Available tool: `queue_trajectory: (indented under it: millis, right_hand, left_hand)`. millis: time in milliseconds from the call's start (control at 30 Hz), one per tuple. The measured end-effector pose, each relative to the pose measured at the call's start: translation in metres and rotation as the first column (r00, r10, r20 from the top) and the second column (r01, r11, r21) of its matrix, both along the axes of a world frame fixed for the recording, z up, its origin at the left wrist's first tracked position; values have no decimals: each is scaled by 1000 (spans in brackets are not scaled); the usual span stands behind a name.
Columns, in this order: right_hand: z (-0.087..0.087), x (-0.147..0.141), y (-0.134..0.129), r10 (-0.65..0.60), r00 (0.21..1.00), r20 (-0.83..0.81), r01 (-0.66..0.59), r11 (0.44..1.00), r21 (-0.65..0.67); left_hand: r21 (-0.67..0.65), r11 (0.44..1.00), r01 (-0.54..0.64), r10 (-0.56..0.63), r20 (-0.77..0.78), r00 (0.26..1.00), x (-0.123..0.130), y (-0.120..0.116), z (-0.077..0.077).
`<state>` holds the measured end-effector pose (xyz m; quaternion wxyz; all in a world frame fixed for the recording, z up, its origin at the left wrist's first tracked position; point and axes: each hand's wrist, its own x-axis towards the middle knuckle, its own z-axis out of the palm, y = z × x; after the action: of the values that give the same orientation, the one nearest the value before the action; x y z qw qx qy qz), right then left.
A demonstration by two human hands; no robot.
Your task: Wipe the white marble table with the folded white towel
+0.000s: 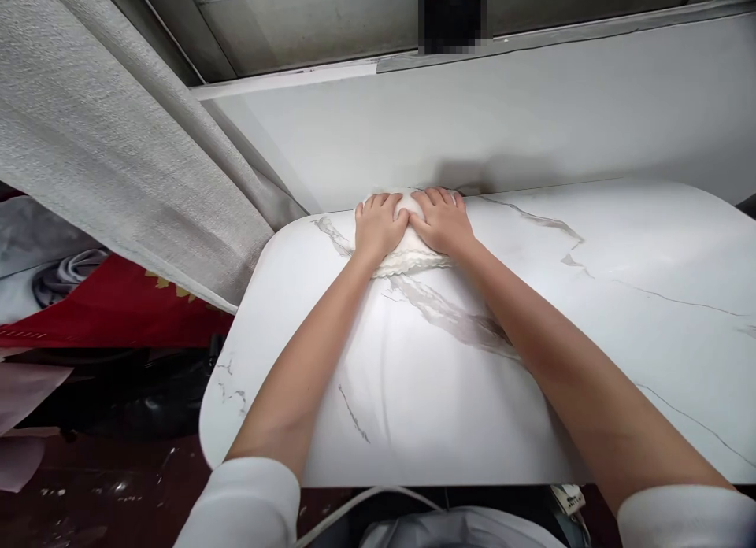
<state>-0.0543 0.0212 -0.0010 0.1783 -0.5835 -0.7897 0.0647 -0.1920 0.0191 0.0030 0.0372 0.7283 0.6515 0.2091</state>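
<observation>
In the head view, the person's left hand (383, 224) and right hand (442, 221) lie palm down with fingers spread, neither one clenched, resting flat on a white cloth (413, 259). The cloth sits directly beneath both palms, its wavy edge showing on the near side, between the wrists. Under it is the marbled white table (620, 249); the pale wall (425, 127) rises just beyond the fingertips, and a grey curtain (194, 162) hangs to the left hand's left

Bright tabletop (650, 249), dim floor (130, 489)
</observation>
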Motion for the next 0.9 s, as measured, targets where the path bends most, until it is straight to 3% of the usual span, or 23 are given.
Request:
queue_trajectory:
  millis: [233,500,700,900]
  right_hand:
    - [-4,-17,15,-21,999,37,20,999,34]
    - [-4,-35,17,8,999,42,-10,998,54]
    - [-4,-45,5,50,996,73,-53,998,36]
    - [-3,-54,-28,34,994,107,-36,999,14]
  left_hand:
    - [-12,1000,10,-10,21,1000,-19,16,-1]
    - [1,1000,-21,21,3,1000,-36,15,-2]
    - [10,998,-59,59,23,998,-46,1,-3]
    - [-1,999,-42,42,-9,999,-52,-28,0]
